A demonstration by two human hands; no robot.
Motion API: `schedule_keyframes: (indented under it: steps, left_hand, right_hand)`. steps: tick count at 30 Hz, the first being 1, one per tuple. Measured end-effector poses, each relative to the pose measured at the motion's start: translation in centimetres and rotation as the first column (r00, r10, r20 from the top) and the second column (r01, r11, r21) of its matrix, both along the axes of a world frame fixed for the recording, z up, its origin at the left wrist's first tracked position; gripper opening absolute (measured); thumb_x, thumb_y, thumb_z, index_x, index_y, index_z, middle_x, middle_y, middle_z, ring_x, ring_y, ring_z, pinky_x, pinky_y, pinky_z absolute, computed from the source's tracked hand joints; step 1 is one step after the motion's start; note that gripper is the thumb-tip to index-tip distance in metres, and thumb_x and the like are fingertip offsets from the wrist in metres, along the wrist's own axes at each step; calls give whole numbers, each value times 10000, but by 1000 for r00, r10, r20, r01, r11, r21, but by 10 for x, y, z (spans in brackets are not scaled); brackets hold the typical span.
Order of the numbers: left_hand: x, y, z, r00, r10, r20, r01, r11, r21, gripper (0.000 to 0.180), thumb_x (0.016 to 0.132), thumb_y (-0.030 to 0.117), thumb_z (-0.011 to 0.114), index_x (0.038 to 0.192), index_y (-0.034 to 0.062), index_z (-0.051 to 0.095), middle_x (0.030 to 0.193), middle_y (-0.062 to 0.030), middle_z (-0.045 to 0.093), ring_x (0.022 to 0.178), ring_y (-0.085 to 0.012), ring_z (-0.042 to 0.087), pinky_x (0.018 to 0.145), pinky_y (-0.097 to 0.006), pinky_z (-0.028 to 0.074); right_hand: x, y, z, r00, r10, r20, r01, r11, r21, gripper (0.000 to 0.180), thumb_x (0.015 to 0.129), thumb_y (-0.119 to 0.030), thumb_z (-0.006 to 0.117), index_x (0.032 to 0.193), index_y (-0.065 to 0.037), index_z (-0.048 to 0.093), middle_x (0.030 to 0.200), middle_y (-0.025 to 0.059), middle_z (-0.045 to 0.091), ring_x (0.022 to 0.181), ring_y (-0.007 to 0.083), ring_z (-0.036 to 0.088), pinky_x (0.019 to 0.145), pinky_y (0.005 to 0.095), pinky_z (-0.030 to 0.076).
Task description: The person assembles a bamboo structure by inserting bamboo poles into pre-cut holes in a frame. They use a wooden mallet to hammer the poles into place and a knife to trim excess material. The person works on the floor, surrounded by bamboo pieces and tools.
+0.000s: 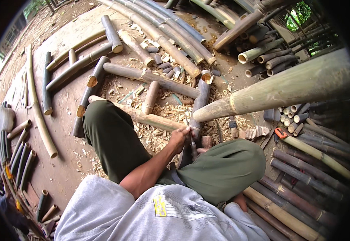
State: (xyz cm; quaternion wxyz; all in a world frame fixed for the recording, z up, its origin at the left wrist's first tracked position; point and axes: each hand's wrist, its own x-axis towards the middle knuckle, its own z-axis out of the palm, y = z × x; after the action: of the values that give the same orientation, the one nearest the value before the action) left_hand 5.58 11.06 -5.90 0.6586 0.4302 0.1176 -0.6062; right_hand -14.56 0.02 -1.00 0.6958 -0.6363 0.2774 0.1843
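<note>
My left hand (pixel 179 138) reaches between my bent legs with its fingers closed at the side of a dark bamboo post (pixel 201 98). Whatever it pinches is too small to name. Beyond the near edge of the trousers, a small part of my right hand (pixel 202 150) shows; its fingers are mostly hidden. A narrow dark piece (pixel 193 145) lies between the hands. The post belongs to a bamboo frame: a long upper rail (pixel 155 78) and a paler lower rail (pixel 143 115) meet it, with a short upright (pixel 150 97) between them.
A thick bamboo pole (pixel 279 88) slants in from the right, its end close to the post. Wood chips (pixel 175 106) litter the ground. Bamboo stacks (pixel 303 172) line the right side, with an orange tape measure (pixel 280 133) nearby. Another frame (pixel 78 66) lies at the left.
</note>
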Motion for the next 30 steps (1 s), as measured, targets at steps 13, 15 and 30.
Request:
schedule_keyframes:
  steps: [13, 15, 30]
  left_hand:
    - [82, -67, -41, 164, -589, 791, 108, 808, 579, 330, 989, 352, 641, 1060, 56, 768, 930, -251, 735, 914, -431, 726, 808, -515, 568]
    - [86, -74, -21, 19, -690, 724, 206, 711, 672, 229, 929, 211, 647, 997, 30, 768, 1031, -231, 757, 967, -365, 751, 826, -458, 603]
    - [92, -56, -5, -126, -785, 606, 366, 531, 764, 225, 920, 172, 640, 1051, 24, 747, 1109, -220, 749, 1034, -334, 750, 845, -430, 619]
  right_hand:
    - [99, 27, -63, 941, -331, 78, 339, 931, -138, 335, 1042, -339, 627, 1108, -11, 643, 761, 106, 686, 510, 149, 636, 377, 249, 377]
    - [98, 27, -60, 931, -364, 37, 364, 915, -173, 310, 1040, -301, 623, 1084, 5, 645, 738, 106, 687, 507, 146, 639, 382, 255, 391]
    - [107, 35, -69, 911, -372, 178, 405, 890, -210, 244, 1037, -236, 609, 982, -1, 643, 684, 88, 637, 450, 139, 558, 422, 280, 390]
